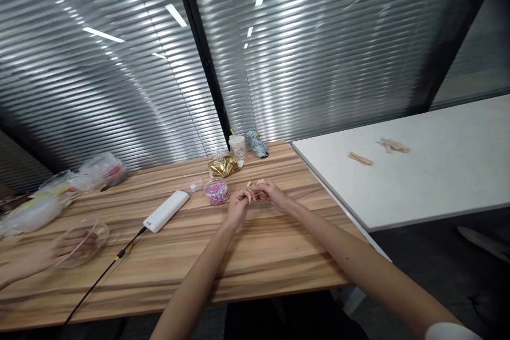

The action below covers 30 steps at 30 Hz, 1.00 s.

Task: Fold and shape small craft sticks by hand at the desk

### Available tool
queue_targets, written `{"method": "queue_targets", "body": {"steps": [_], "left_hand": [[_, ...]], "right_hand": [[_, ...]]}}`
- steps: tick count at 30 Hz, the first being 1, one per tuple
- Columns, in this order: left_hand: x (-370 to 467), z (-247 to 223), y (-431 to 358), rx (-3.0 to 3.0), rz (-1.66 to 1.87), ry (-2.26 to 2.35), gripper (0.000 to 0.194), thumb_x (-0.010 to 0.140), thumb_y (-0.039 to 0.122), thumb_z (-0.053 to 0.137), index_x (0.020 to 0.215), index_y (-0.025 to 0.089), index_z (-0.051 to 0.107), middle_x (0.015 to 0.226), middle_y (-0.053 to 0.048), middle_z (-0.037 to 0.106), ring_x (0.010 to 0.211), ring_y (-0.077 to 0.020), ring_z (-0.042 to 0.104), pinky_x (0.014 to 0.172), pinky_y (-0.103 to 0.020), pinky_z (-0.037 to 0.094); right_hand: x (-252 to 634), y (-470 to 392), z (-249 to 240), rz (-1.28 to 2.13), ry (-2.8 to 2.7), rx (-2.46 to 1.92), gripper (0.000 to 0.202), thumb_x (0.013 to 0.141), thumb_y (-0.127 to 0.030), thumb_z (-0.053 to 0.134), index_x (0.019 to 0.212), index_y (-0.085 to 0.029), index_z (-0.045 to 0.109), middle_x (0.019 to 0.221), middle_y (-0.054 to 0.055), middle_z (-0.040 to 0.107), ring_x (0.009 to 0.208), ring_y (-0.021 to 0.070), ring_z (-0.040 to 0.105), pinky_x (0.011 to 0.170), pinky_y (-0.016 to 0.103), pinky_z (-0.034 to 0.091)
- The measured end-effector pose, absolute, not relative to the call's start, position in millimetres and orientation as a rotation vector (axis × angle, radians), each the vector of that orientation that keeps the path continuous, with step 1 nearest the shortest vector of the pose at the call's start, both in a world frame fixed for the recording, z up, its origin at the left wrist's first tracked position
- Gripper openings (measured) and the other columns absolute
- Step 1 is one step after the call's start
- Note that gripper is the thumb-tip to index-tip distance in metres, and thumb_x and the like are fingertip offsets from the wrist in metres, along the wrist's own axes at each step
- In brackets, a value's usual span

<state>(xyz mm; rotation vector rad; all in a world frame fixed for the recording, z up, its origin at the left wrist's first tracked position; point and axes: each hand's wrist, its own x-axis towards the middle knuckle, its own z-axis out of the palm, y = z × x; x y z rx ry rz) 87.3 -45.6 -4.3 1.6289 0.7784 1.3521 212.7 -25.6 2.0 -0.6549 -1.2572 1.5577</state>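
Observation:
My left hand (239, 205) and my right hand (275, 196) meet over the wooden table, fingertips drawn together in a pinch. Whatever lies between them is too small to make out. Just beyond the fingers show small pale pieces (261, 181); I cannot tell whether they are held or lie on the table. Left of my left hand stands a clear round tub (217, 192) full of small pink and purple pieces. A crumpled gold packet (223, 167) lies behind that tub.
Another person's hand (75, 244) is at a clear bowl (101, 228) on the left. A white power bank (166, 211) trails a black cable (104, 272). A white cup (238, 145), a blue-grey packet (258, 144) and plastic bags (99, 170) line the back. Wooden sticks (360, 158) lie on the white table (430, 170).

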Motion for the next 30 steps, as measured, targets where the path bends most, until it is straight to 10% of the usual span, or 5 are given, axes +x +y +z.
{"method": "queue_targets", "body": {"steps": [10,16,25,30], "left_hand": [[71,6,-49,2.363,0.871,1.003,0.024,0.073,0.012,0.036,0.056,0.018,0.053,0.061,-0.003,0.059,0.066,-0.0172,0.053,0.073,-0.031,0.037],[69,0,-44,2.795,0.751,1.176,0.030,0.078,0.007,0.040,0.092,0.021,0.063,0.093,-0.006,0.065,0.079,-0.0176,0.056,0.076,-0.030,0.036],[74,-2,-46,2.336,0.794,1.288,0.018,0.074,0.026,0.056,0.073,0.015,0.071,0.059,-0.005,0.065,0.058,-0.0139,0.057,0.058,-0.022,0.041],[67,-9,-37,1.868,1.086,1.242,0.035,0.066,0.033,0.062,0.095,0.014,0.066,0.090,-0.008,0.068,0.082,-0.0210,0.061,0.073,-0.029,0.046]], "right_hand": [[215,-15,-18,1.436,-1.438,-0.780,0.028,0.063,-0.036,0.053,0.047,-0.018,0.040,0.043,-0.008,0.032,0.042,0.0057,0.027,0.044,0.021,0.022],[216,-11,-20,1.328,-1.352,-0.846,0.024,0.063,-0.035,0.051,0.049,-0.017,0.042,0.045,-0.007,0.039,0.045,0.0066,0.033,0.045,0.020,0.024],[203,-19,-32,1.224,-1.448,-0.891,0.026,0.068,-0.035,0.049,0.051,-0.017,0.040,0.045,-0.007,0.037,0.042,0.0069,0.033,0.042,0.020,0.023],[210,-19,-26,0.794,-1.671,-1.016,0.017,0.077,-0.027,0.041,0.081,-0.016,0.053,0.073,0.001,0.059,0.067,0.0132,0.052,0.060,0.022,0.037]]}}
